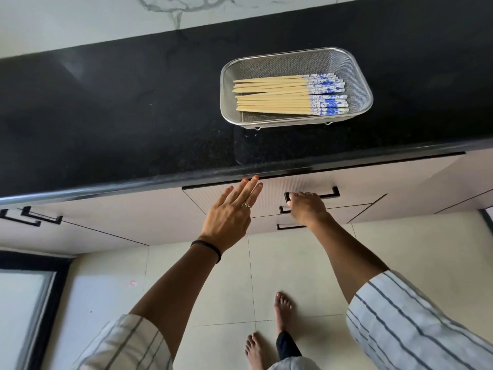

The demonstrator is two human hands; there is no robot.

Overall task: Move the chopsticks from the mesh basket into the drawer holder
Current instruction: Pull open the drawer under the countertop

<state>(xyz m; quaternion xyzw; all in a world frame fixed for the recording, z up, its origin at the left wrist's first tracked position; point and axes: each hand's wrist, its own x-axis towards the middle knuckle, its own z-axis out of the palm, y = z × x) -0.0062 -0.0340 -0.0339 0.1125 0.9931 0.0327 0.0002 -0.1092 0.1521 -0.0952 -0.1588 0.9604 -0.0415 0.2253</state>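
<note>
Chopsticks (290, 94): a bundle of pale wooden sticks with blue-and-white patterned tops, lying flat and roughly parallel in the rectangular silver mesh basket (360, 84), patterned ends pointing right, plain tips pointing left. All of them are lying inside the basket.

Mesh basket: sitting on the black speckled stone worktop (120, 116), towards its right half, standing on small wire feet near the front edge.

Top drawer (272, 193): pale ribbed front just under the worktop edge, carrying a black bar handle (330, 194). It is sitting shut, so I cannot see any holder inside it.

My right hand (306, 206): I am curling its fingers round the left part of the black bar handle, knuckles facing up.

My left hand (232, 212): I am holding it flat with fingers straight and slightly spread, gripping nothing; the fingertips are reaching up to the top edge of the drawer front, just left of my right hand. A ring is showing on one finger and a black band (206, 249) is circling the wrist.

Lower drawers: two more black handles are showing below my right hand.

Striped sleeves (416, 324): white with grey-blue lines, covering both of my upper forearms.

Floor (314, 263): pale tiles, with my bare feet standing on them.
</note>
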